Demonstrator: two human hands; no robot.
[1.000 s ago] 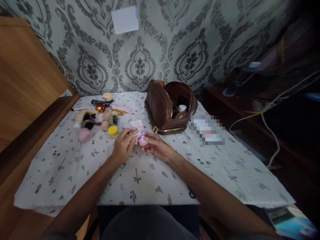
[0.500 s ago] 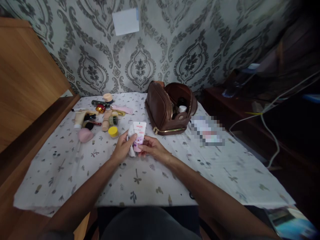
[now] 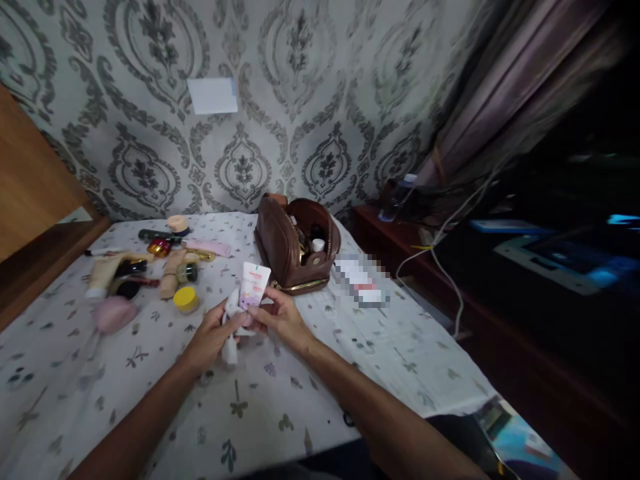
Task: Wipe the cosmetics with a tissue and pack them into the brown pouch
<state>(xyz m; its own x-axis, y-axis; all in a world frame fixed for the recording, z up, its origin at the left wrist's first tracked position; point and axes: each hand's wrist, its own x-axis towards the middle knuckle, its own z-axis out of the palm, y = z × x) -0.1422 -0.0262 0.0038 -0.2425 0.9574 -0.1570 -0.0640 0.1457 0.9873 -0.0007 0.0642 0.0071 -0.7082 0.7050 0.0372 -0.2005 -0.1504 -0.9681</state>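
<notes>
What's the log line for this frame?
left hand holds cloth against tube | right hand holds tube | bag open | yellow jar left of hands

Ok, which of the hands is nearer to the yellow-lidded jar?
Left. The left hand is just in front of the yellow-lidded jar and slightly to its right, not touching it; the right hand is farther to the right, gripping the tube.

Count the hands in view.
2. Left hand, around what looks like a white cloth; right hand, beside it, holding the tube. Both are in front of the bag; some fingers are hidden.
</notes>
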